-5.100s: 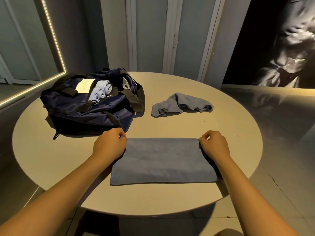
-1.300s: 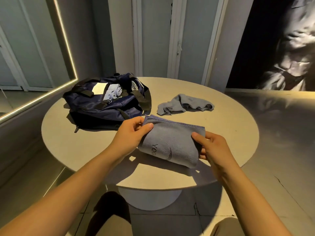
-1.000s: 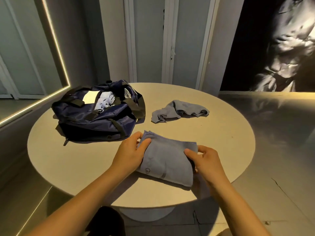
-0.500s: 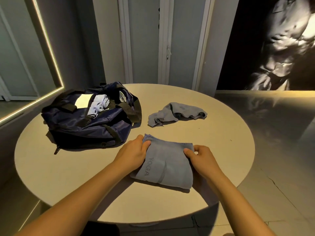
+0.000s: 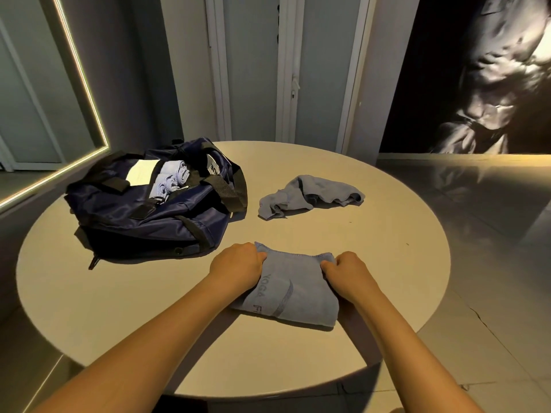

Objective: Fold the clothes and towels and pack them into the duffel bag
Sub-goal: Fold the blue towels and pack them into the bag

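Observation:
A folded grey-blue towel (image 5: 293, 289) printed with "YOGA" lies on the round table (image 5: 119, 308) near its front edge. My left hand (image 5: 237, 268) grips the towel's far left corner with curled fingers. My right hand (image 5: 347, 274) grips its far right corner the same way. A navy duffel bag (image 5: 149, 216) stands open at the back left, with rolled light-blue cloths (image 5: 170, 180) inside. A crumpled grey cloth (image 5: 307, 196) lies behind the towel.
A white card (image 5: 140, 172) rests on the bag, whose black straps (image 5: 226, 189) hang toward the table's middle. A mirror with a lit edge (image 5: 80, 73) stands at left, doors behind, and a dark mural at right.
The towel went from a long strip to a compact fold, was lifted, then set back on the table. Both hands moved to its far corners and curled there.

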`<action>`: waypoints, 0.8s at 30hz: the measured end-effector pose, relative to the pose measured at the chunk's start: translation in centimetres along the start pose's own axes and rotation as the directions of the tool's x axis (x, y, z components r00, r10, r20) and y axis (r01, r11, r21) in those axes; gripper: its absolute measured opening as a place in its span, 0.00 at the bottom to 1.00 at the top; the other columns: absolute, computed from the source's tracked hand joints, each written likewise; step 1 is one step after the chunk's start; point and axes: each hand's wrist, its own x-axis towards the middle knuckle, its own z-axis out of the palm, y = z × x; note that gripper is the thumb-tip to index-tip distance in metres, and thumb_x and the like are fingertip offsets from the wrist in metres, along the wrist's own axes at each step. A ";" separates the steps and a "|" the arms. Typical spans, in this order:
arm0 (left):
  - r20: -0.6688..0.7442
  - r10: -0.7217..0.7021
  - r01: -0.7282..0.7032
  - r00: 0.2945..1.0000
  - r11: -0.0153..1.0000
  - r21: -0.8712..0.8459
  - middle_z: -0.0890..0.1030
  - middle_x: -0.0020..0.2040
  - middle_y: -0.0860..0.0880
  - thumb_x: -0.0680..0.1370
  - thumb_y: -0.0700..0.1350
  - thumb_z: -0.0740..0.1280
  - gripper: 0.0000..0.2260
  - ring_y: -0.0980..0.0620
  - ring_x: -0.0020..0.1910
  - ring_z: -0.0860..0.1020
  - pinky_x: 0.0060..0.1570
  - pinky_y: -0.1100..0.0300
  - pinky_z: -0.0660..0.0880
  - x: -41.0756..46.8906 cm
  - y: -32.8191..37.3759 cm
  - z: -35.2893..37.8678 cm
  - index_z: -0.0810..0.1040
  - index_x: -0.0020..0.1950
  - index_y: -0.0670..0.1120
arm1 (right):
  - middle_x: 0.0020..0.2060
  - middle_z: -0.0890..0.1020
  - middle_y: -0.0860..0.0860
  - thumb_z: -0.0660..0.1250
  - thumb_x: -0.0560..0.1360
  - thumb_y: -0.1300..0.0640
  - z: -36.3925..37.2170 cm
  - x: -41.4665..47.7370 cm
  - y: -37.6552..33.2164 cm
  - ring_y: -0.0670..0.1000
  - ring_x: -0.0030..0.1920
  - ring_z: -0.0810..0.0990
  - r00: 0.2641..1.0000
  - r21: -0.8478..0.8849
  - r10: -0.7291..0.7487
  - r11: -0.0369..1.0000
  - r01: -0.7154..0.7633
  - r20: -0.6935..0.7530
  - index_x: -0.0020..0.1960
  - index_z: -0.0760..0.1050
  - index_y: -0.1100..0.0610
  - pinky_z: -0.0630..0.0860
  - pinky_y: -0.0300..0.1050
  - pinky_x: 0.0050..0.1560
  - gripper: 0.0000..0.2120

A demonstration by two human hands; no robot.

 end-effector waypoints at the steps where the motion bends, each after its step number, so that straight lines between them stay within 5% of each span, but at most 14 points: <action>1: -0.011 -0.001 0.002 1.000 0.999 0.034 0.81 0.60 0.42 0.87 0.56 0.52 0.20 0.41 0.56 0.78 0.48 0.53 0.70 -0.2 0.1 -0.2 0.76 0.62 0.44 | 0.33 0.71 0.51 0.61 0.81 0.51 -0.1 0.1 0.0 0.51 0.33 0.70 1.000 -0.020 0.002 1.000 -0.002 0.005 0.37 0.65 0.56 0.63 0.45 0.32 0.16; 6: -0.187 0.059 -0.015 0.980 0.973 0.230 0.80 0.61 0.44 0.85 0.60 0.56 0.21 0.42 0.59 0.79 0.50 0.51 0.73 -1.2 0.0 -1.1 0.71 0.67 0.46 | 0.42 0.78 0.52 0.62 0.78 0.40 -1.1 -0.4 0.3 0.53 0.39 0.76 0.998 -0.299 -0.030 0.954 0.011 -0.061 0.48 0.69 0.56 0.68 0.46 0.35 0.19; 8: -0.268 0.252 -0.216 0.930 0.964 0.157 0.76 0.68 0.46 0.84 0.58 0.60 0.21 0.44 0.65 0.75 0.58 0.49 0.73 -0.8 -0.4 -1.0 0.68 0.73 0.49 | 0.49 0.79 0.51 0.64 0.78 0.40 -1.3 -0.7 0.4 0.56 0.46 0.79 0.977 -0.379 -0.167 0.919 0.106 -0.131 0.58 0.70 0.55 0.72 0.47 0.39 0.20; 10: -0.152 0.420 -0.429 0.895 0.903 -0.034 0.70 0.76 0.50 0.83 0.59 0.62 0.25 0.47 0.72 0.70 0.70 0.50 0.68 -0.2 -0.6 -1.2 0.66 0.79 0.52 | 0.56 0.76 0.50 0.64 0.79 0.42 -1.2 -0.7 0.2 0.54 0.53 0.79 0.923 -0.343 -0.350 0.896 0.280 -0.159 0.63 0.71 0.52 0.74 0.49 0.45 0.19; 12: 0.040 0.461 -0.448 0.886 0.876 -0.176 0.67 0.79 0.52 0.81 0.64 0.62 0.31 0.49 0.75 0.67 0.75 0.50 0.64 0.2 -0.6 -1.2 0.62 0.81 0.53 | 0.56 0.76 0.48 0.63 0.80 0.43 -1.0 -0.6 0.0 0.50 0.55 0.77 0.889 -0.218 -0.440 0.887 0.407 -0.127 0.61 0.76 0.51 0.73 0.47 0.50 0.15; 18: 0.102 0.483 -0.488 0.870 0.872 0.038 0.75 0.65 0.50 0.79 0.69 0.60 0.31 0.47 0.62 0.73 0.63 0.51 0.67 0.1 0.1 -1.7 0.68 0.77 0.53 | 0.55 0.80 0.46 0.66 0.78 0.45 -0.5 -0.7 0.7 0.49 0.54 0.76 0.883 -0.212 -0.466 0.859 0.466 0.052 0.59 0.78 0.49 0.76 0.50 0.54 0.13; 24: 0.409 0.325 -0.367 0.853 0.930 0.025 0.76 0.63 0.50 0.73 0.67 0.72 0.31 0.46 0.59 0.75 0.62 0.48 0.74 -0.9 2.0 -4.5 0.72 0.69 0.52 | 0.51 0.81 0.47 0.71 0.73 0.40 -1.2 -1.0 0.0 0.50 0.48 0.79 0.881 -0.114 -0.369 0.902 0.416 0.295 0.57 0.76 0.50 0.78 0.47 0.48 0.19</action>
